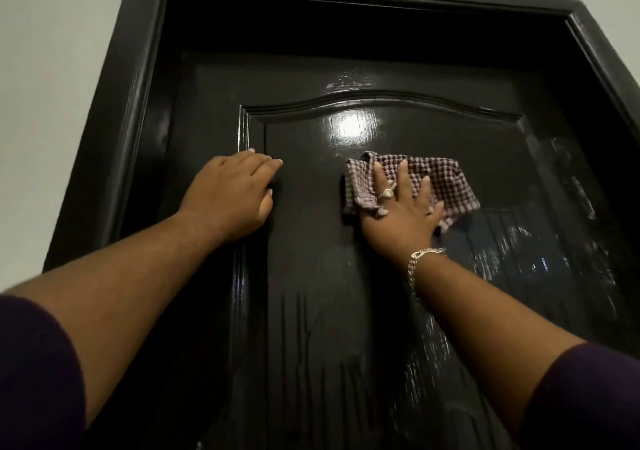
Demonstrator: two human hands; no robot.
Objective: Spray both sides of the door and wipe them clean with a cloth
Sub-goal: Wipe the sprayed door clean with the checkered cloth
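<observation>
Door (311,276) panelling, glossy and black, fills nearly the whole view, set within a black door frame (114,138) against a pale wall (41,69). A raised panel with an arched top moulding sits in the middle of the door, and a bright glare spot (349,127) reflects just under that arch. Wet streaks and smears shine on the door's lower right part, below and to the right of the cloth.

A checked cloth (440,179), maroon and white with a waffle weave, lies crumpled flat against the door just below the glare spot. The right hand (401,214) presses it to the door with fingers straight and spread over the fabric; a ring shows on one finger and a chain bracelet (420,259) circles the wrist. The cloth sticks out past the hand on its upper and right sides.

The left hand (232,193) rests on the door to the left of the cloth, well apart from it, over the left edge of the raised panel, fingers slightly bent and holding nothing. Dark purple sleeves (34,363) cover both upper arms at the bottom corners.
</observation>
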